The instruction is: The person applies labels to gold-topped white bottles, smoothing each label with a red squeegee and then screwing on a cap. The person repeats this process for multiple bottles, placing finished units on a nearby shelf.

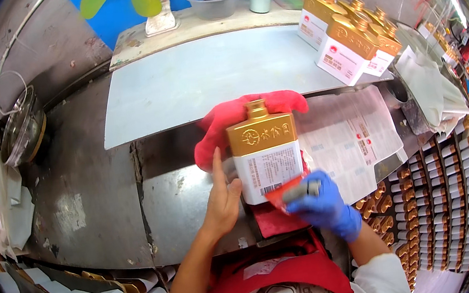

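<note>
A flat-sided bottle [263, 137] with a gold shoulder and neck and a white lower body leans on a bunched red cloth [212, 128] in front of me. Printed text and a barcode cover its white face. My left hand [221, 200] lies along the bottle's left side, fingers stretched upward and thumb at the lower edge. In a blue glove, my right hand [326, 205] grips a red scraper [281, 194] with a grey handle part. The scraper's flat blade lies against the lower right of the bottle's white face. My glove hides part of the tool.
A sheet of labels [336, 157] lies right of the bottle. Several finished-looking gold and white bottles [346, 49] stand on the grey board [196, 80] at the back right. Racks of bottles [440, 202] flank me on the right and lower left. A plastic tub [214, 4] stands at the back.
</note>
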### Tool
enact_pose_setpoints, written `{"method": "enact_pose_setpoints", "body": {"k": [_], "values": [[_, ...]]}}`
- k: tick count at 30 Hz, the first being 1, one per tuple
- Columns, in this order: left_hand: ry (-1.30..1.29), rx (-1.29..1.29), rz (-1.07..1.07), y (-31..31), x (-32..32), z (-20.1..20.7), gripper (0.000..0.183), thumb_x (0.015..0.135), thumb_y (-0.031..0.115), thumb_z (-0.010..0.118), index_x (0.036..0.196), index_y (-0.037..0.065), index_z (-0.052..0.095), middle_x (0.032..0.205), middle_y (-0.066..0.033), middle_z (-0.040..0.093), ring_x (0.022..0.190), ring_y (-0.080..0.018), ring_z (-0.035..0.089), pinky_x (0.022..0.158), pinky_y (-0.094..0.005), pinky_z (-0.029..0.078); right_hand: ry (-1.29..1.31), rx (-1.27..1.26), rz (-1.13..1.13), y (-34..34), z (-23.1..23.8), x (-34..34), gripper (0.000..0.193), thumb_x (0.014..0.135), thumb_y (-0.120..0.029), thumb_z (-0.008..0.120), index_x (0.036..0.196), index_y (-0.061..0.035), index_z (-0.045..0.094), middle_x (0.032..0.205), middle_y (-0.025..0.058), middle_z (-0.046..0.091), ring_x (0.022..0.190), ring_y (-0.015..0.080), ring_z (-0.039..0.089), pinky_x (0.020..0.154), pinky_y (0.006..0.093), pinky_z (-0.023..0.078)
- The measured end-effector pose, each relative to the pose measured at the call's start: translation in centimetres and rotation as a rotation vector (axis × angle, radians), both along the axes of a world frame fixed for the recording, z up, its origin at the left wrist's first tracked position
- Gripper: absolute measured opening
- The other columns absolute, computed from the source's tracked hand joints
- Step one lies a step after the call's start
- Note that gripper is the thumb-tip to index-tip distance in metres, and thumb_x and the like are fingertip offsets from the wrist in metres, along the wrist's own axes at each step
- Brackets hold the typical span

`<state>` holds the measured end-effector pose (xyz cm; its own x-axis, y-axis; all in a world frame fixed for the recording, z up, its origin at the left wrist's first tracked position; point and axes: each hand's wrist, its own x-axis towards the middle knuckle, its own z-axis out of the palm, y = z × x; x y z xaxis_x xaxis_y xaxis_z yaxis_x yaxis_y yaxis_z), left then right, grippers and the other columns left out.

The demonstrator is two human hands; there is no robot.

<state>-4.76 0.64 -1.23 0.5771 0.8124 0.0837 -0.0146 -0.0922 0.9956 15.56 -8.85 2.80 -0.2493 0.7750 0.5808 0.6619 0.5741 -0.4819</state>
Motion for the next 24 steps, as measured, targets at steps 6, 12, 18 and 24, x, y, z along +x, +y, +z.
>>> {"method": "enact_pose_setpoints", "body": {"k": [6,12,18,24], "values": [[0.023,0.183,0.106,-0.5,-0.2,-1.5,0.066,0.098,0.027,0.038,0.147,-0.002,0.004,0.141,-0.0201,0.033,0.125,-0.0278,0.04,0.104,-0.035,0.03,0.062,0.046,-0.13,2.2,3.4,0.0,0.028,0.064,0.002,0.075,0.082,-0.0141,0.063,0.086,0.0007,0.067,0.071,0.0224,0.06,0.07,0.0326,0.047],[-0.181,-0.041,0.101,-1.2,-1.0,-0.8,0.062,0.099,0.028,0.041,0.146,-0.002,0.013,0.13,-0.0144,0.045,0.113,-0.0215,0.049,0.098,-0.0317,0.037,-0.283,0.046,-0.037,2.8,-0.8,-2.9,0.023,0.069,-0.016,0.073,0.09,-0.0215,0.068,0.081,0.0042,0.061,0.075,0.0257,0.059,0.06,0.0365,0.049],[-0.165,-0.084,0.201,-1.7,-1.7,-0.9,0.051,0.098,0.02,0.038,0.141,-0.003,0.026,0.126,-0.0143,0.05,0.112,-0.0212,0.051,0.095,-0.0337,0.039,-0.168,0.074,-0.113,1.6,0.6,-2.8,0.025,0.066,-0.018,0.076,0.09,-0.025,0.07,0.08,0.0019,0.057,0.071,0.0239,0.057,0.059,0.0357,0.048],[-0.155,0.245,0.257,-1.8,-2.1,-1.9,0.054,0.096,0.023,0.045,0.139,-0.004,0.028,0.125,-0.0193,0.052,0.112,-0.0243,0.051,0.097,-0.0366,0.038,-0.403,-0.059,0.068,0.8,-0.1,-4.6,0.037,0.074,-0.017,0.067,0.11,-0.0262,0.064,0.094,0.003,0.062,0.086,0.0224,0.061,0.065,0.0336,0.049]]}}
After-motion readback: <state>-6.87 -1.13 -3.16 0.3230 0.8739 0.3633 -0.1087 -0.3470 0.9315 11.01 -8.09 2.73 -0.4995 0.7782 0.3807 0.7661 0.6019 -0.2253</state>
